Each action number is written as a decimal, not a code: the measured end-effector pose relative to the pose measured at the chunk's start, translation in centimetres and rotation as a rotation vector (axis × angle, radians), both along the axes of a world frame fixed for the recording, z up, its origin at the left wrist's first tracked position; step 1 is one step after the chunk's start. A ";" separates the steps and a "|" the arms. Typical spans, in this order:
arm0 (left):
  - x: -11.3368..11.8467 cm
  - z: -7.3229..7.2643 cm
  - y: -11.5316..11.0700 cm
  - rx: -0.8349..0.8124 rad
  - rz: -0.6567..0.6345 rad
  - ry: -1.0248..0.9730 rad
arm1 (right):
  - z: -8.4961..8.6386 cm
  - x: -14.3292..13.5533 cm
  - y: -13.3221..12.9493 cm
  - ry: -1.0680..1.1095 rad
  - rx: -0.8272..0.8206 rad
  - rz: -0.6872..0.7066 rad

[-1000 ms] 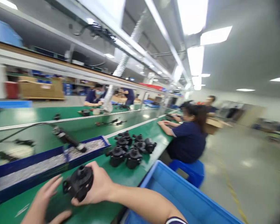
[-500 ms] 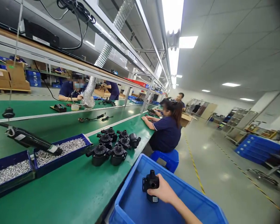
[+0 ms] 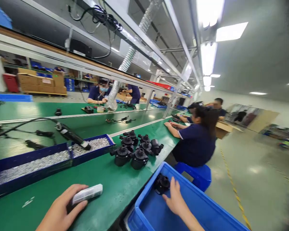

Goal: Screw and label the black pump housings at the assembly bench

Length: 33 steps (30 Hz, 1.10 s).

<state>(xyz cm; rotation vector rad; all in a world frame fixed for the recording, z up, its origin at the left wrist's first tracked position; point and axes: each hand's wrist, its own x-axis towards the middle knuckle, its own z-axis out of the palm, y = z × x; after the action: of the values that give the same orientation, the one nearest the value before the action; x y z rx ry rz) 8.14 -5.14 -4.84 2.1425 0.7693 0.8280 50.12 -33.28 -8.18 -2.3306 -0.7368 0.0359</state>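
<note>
In the blue bin (image 3: pixel 146 189) at lower right, a black pump (image 3: pixel 162 183) sits near the far-left corner. My right hand (image 3: pixel 175 196) is just to the right of it, thumb and fingers apart, holding nothing. Over the green bench at lower left, my left hand (image 3: pixel 66 205) grips a short pale grey-white bar (image 3: pixel 88 193) between thumb and fingers; its exact kind I cannot make out. Several more black pumps (image 3: pixel 139 158) stand in a group on the bench, left of the bin.
Two dark blue trays (image 3: pixel 31 172) of small silvery metal parts line the bench's left side. A corded black power screwdriver (image 3: pixel 73 135) lies across one tray. Ahead on the right, a co-worker (image 3: pixel 195 141) sits on a blue stool (image 3: pixel 199 176). A metal shelf frame runs overhead.
My right hand has let go of the pump, which now rests in the bin. My left hand has come into view with the pale bar. The view has turned left.
</note>
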 end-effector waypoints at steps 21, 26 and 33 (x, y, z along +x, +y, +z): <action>-0.6 1.1 -2.9 -0.093 0.097 -0.160 | 10.3 -21.5 21.2 0.227 0.229 1.160; -0.5 0.5 -2.6 -0.235 0.065 -0.246 | 9.6 -21.5 22.1 0.232 0.288 1.148; -0.3 0.3 -2.5 -0.321 0.077 -0.318 | 9.0 -21.5 22.2 0.224 0.370 1.147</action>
<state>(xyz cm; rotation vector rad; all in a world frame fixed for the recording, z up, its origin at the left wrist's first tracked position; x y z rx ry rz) 7.80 -7.66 -4.50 1.6585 0.7632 0.9830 28.65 -11.09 0.87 -1.2804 -1.6773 0.5915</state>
